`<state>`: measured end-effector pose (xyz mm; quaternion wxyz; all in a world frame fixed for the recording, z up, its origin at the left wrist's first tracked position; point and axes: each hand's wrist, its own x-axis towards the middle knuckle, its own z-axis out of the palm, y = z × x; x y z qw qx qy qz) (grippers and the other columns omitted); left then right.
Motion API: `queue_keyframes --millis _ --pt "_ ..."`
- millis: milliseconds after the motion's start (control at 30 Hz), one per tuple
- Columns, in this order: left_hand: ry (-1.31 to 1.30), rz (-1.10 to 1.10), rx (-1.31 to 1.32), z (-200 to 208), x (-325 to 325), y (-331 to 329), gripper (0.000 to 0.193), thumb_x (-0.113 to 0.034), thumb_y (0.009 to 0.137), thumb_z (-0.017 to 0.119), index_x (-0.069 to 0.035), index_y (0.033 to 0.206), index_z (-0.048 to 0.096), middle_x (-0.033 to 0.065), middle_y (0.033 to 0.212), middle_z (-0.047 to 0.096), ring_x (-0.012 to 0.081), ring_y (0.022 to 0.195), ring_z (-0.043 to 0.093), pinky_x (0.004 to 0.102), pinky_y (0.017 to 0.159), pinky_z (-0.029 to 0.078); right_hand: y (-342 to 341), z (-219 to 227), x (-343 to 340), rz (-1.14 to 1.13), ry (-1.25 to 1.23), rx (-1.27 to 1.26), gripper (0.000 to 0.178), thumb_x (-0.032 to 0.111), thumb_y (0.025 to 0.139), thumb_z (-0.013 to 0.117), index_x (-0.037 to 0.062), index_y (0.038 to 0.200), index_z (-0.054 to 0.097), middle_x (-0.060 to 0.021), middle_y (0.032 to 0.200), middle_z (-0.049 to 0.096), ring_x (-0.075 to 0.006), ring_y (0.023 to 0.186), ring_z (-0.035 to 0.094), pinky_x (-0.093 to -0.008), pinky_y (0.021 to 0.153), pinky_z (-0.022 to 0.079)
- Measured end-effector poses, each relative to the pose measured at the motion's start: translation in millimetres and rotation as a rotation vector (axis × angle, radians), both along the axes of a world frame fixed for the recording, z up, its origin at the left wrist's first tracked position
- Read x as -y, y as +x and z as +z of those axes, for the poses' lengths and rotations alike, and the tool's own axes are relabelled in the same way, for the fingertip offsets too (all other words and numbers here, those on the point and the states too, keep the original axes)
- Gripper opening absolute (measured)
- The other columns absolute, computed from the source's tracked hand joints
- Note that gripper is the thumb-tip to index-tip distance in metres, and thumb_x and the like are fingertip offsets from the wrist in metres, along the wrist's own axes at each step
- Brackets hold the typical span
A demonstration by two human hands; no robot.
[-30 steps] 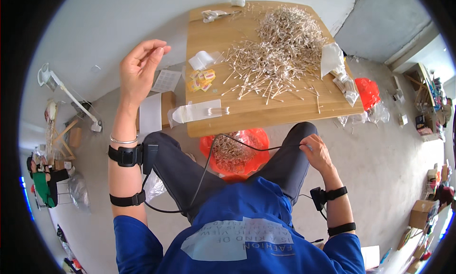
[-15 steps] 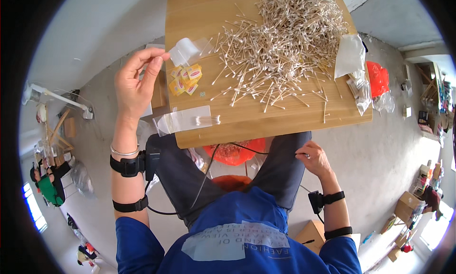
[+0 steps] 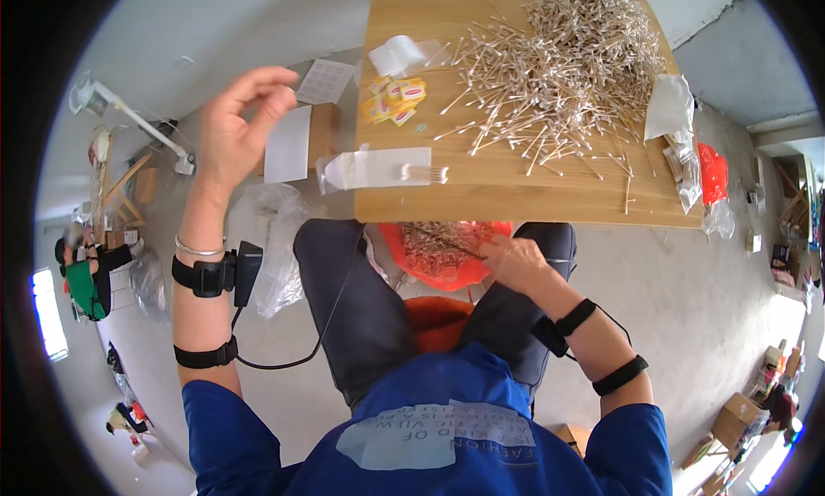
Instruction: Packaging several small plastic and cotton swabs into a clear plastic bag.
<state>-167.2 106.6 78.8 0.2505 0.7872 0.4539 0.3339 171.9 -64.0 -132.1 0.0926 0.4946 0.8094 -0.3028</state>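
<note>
My left hand (image 3: pixel 241 126) is raised left of the wooden table (image 3: pixel 516 205), thumb and forefinger pinched. Whatever sits between those fingertips is too small to make out. Between my knees, my right hand (image 3: pixel 520 264) curls its fingers around a black cable (image 3: pixel 464 250), over a red bag (image 3: pixel 395 245) filled with cotton swabs (image 3: pixel 434 242). On the table a large heap of cotton swabs (image 3: pixel 571 75) lies loose. A clear plastic sleeve (image 3: pixel 369 168) near the front left edge has a few swabs (image 3: pixel 424 174) at its right end. Small yellow labels (image 3: pixel 395 99) are piled behind it.
A white roll (image 3: pixel 398 56) stands at the table's left side. Plastic packets (image 3: pixel 685 165) hang over its right edge, near another red bag (image 3: pixel 713 174). A cardboard box (image 3: pixel 323 131) and crumpled clear plastic (image 3: pixel 275 247) lie left of the table.
My right hand has moved left from beside my right thigh to above the red bag. My left hand now appears farther from the table, still pinched. The whole view has shifted.
</note>
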Motion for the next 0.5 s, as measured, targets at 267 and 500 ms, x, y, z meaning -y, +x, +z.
queue_keyframes --millis 267,500 --pt "-0.487 -0.478 -0.791 -68.7 148.5 14.4 0.051 -0.019 0.065 0.084 -0.003 0.109 0.061 0.0132 0.099 0.061 0.0271 0.089 0.063 0.0366 0.081 0.052 -4.5 26.4 15.1 -0.245 0.240 -0.188 0.015 0.026 0.084 0.062 0.0159 0.094 0.066 -0.0098 0.101 0.067 -0.0326 0.088 0.065 -0.0445 0.077 0.054" --pt "-0.495 -0.106 -1.142 -89.8 154.2 0.3 0.052 -0.021 0.067 0.080 0.000 0.106 0.052 0.0179 0.101 0.064 0.0326 0.093 0.064 0.0409 0.081 0.053 11.7 55.5 16.9 -0.292 0.537 -0.413 0.015 0.025 0.082 0.066 0.0130 0.089 0.068 -0.0098 0.088 0.065 -0.0324 0.091 0.064 -0.0446 0.074 0.053"
